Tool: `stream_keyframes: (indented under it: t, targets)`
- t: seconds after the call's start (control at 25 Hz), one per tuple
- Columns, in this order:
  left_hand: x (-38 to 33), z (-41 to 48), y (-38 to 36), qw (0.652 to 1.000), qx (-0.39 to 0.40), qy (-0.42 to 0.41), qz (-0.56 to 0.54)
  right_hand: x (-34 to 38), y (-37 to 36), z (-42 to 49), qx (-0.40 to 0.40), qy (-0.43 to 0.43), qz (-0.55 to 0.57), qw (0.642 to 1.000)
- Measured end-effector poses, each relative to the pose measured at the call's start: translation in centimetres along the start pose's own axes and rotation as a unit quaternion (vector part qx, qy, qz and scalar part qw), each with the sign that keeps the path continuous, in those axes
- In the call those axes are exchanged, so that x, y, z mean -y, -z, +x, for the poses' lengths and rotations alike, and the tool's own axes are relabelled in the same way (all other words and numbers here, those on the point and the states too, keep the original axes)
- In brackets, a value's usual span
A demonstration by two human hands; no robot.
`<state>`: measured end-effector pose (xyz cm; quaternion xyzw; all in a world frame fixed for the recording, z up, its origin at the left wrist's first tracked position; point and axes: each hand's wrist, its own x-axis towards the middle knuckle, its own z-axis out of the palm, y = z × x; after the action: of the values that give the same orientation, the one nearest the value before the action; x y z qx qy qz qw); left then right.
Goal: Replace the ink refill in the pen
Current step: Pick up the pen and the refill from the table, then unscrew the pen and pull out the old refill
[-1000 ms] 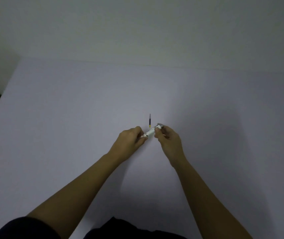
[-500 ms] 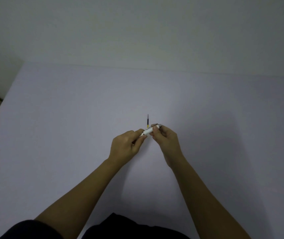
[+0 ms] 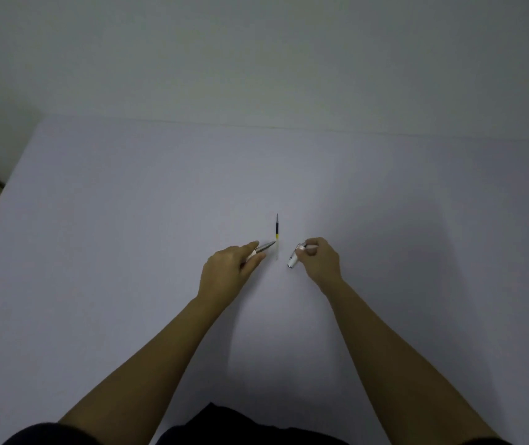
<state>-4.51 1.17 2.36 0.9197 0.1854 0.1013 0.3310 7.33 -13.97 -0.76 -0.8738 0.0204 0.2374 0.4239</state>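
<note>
Pen unscrewed: left hand [image 3: 229,271] grips the tip half [image 3: 261,248], right hand [image 3: 319,260] pinches the barrel half [image 3: 293,260]. Spare refill [image 3: 277,228] lies on the table [image 3: 112,236] between them, apparently not yet inserted.

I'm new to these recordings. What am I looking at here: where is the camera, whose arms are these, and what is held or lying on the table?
There is no machine here. The one camera sits on a person's head and looks forward and down, so the two bare arms coming up from the bottom edge are the wearer's own. The surface is a plain pale table against a wall. The pen has been pulled into two parts. The left hand holds the part with the silvery tapered tip. The right hand holds the other, white part. A thin refill, dark with a yellow band, lies on the table just beyond the hands, held by neither.
</note>
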Motion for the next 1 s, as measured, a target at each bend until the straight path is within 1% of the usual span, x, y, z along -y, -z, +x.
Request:
stream_keyframes:
  t: [0.12, 0.24, 0.44, 0.6, 0.68, 0.76, 0.8, 0.84, 0.88, 0.92, 1.0]
  targets:
    - [0.2, 0.8, -0.4, 0.999, -0.005, 0.026, -0.027, 0.0, -0.6, 1.0, -0.01, 0.033, -0.071, 0.997]
    - [0.3, 1.0, -0.7, 0.998, -0.011, 0.036, -0.041, -0.1, -1.1, 1.5, -0.023, 0.041, -0.107, 0.993]
    - [0.4, 1.1, -0.7, 0.998, -0.009, 0.045, -0.043, -0.4, -1.3, 1.6, -0.039, 0.046, -0.108, 0.992]
    - [0.2, 1.6, 0.0, 0.999, 0.006, 0.03, -0.035, 0.5, -0.4, 1.6, -0.042, 0.057, -0.118, 0.99]
    - [0.0, 1.6, 0.6, 0.999, 0.029, 0.027, -0.024, 1.4, 0.6, 1.2, -0.04, 0.082, -0.122, 0.988]
    - [-0.3, 2.3, 1.5, 0.997, 0.06, 0.033, -0.02, 3.5, 1.9, 1.1, -0.043, 0.138, -0.114, 0.983]
    - [-0.3, 2.6, 2.0, 0.996, 0.08, 0.034, -0.026, 4.7, 2.6, 1.0, -0.033, 0.175, -0.104, 0.978]
    - [-0.7, 1.8, 3.2, 0.996, 0.083, 0.018, -0.028, 6.0, 3.5, -0.7, -0.018, 0.227, -0.093, 0.969]
    - [-1.6, 0.8, 4.9, 0.996, 0.088, -0.015, -0.021, 7.6, 4.7, -3.0, 0.014, 0.281, -0.098, 0.955]
    - [-1.7, 1.1, 5.2, 0.994, 0.103, -0.041, -0.012, 8.6, 5.1, -3.2, 0.059, 0.303, -0.117, 0.944]
    - [-2.1, 1.7, 5.7, 0.986, 0.125, -0.107, 0.03, 10.2, 5.6, -3.7, 0.15, 0.327, -0.216, 0.908]
